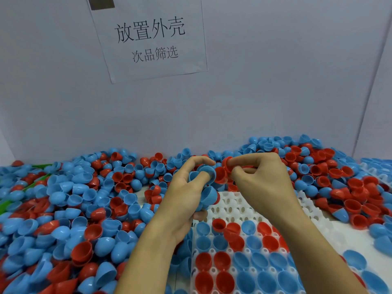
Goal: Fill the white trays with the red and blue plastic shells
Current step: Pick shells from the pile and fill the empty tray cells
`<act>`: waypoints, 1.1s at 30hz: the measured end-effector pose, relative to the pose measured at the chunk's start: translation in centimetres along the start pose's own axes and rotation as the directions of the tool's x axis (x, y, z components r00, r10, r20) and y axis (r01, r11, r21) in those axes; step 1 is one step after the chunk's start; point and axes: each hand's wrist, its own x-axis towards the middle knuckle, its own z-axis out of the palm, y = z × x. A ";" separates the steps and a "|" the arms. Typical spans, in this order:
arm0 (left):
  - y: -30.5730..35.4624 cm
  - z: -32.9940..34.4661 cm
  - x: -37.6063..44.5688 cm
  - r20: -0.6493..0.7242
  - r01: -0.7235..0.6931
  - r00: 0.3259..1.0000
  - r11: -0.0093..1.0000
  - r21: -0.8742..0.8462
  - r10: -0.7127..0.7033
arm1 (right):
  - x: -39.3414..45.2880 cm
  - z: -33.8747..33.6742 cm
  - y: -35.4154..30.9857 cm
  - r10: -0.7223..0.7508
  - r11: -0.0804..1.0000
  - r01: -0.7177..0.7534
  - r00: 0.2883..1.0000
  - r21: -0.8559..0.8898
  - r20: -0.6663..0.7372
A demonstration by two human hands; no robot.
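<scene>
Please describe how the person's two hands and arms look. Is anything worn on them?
The left hand and the right hand are bare: no gloves, rings, watch or bracelet show. Both forearms are uncovered to the picture's bottom edge, with no sleeve in view.

Tray [239, 205] front right, shells [244, 259] in its near pockets, loose shells [70, 209] piled left and behind

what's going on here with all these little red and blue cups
A person is sorting plastic shells into a white tray. The left hand holds a few blue shells, and the right hand pinches a red shell just above the tray's far end. The near rows of the tray already hold red and blue shells; the far rows are empty. A big loose pile of shells surrounds the tray.
</scene>
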 end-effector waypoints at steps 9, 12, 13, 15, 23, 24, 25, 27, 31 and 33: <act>0.0 0.3 0.0 -0.085 -0.071 0.994 0.996 0.049 0.075 | 0.0 -0.2 0.0 -0.036 0.997 0.047 0.987 -0.068 0.156; 0.0 0.1 0.1 -0.097 -0.083 0.992 0.996 0.029 0.085 | 0.1 -0.3 0.6 -0.015 0.985 0.040 0.989 -0.165 0.148; 0.0 0.1 0.0 -0.096 -0.086 0.992 0.996 0.009 0.087 | 0.1 -0.2 0.8 -0.006 0.979 0.037 0.988 -0.201 0.153; 0.1 0.1 0.0 -0.090 -0.091 0.992 0.996 -0.020 0.089 | 0.1 -0.1 1.2 -0.002 0.965 0.045 0.986 -0.257 0.164; 0.2 -0.6 0.1 -0.129 -0.088 0.988 0.994 -0.060 0.080 | 1.1 -1.8 2.7 0.037 0.951 -0.001 0.993 -0.308 0.111; 0.2 -0.7 0.1 -0.132 -0.084 0.988 0.994 -0.066 0.075 | 1.2 -2.3 2.8 0.046 0.952 -0.009 0.992 -0.307 0.113; 0.2 -0.8 0.1 -0.133 -0.079 0.989 0.994 -0.073 0.069 | 1.3 -2.9 2.9 0.063 0.952 -0.024 0.991 -0.305 0.121; 0.2 -1.0 0.1 -0.135 -0.073 0.989 0.993 -0.088 0.060 | 1.3 -4.3 3.2 0.108 0.953 -0.067 0.987 -0.296 0.122; 0.1 -1.1 0.2 -0.141 -0.069 0.988 0.993 -0.099 0.054 | 1.1 -8.1 4.7 0.162 0.933 -0.116 0.981 -0.340 0.108; 0.2 -1.0 0.2 -0.137 -0.072 0.989 0.992 -0.105 0.057 | 1.1 -9.8 5.4 0.194 0.904 -0.129 0.973 -0.407 0.122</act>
